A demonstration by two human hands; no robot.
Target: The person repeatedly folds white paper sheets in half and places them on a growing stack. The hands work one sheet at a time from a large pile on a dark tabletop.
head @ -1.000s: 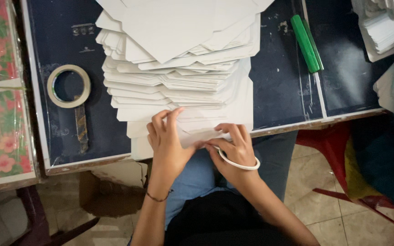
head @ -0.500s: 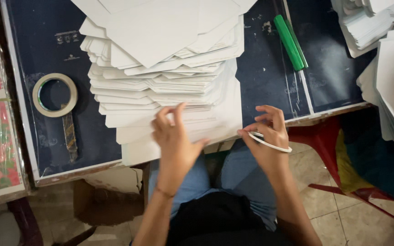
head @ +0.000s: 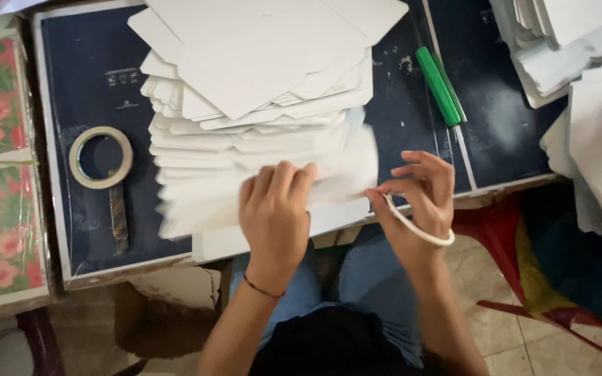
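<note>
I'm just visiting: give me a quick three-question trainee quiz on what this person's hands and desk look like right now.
1. True or false: the left hand rests on the stack of white card sheets.
2. What loops around the right hand? A) a white band B) a red ribbon C) a metal chain
3. Fill in: the tape roll lies to the ____ of the stack on the dark board.

Key: 1 true; 2 A, the white band; 3 left.

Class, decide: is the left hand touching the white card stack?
Touching. The head view shows the left hand lying fingers-down on the card stack's front sheets.
</note>
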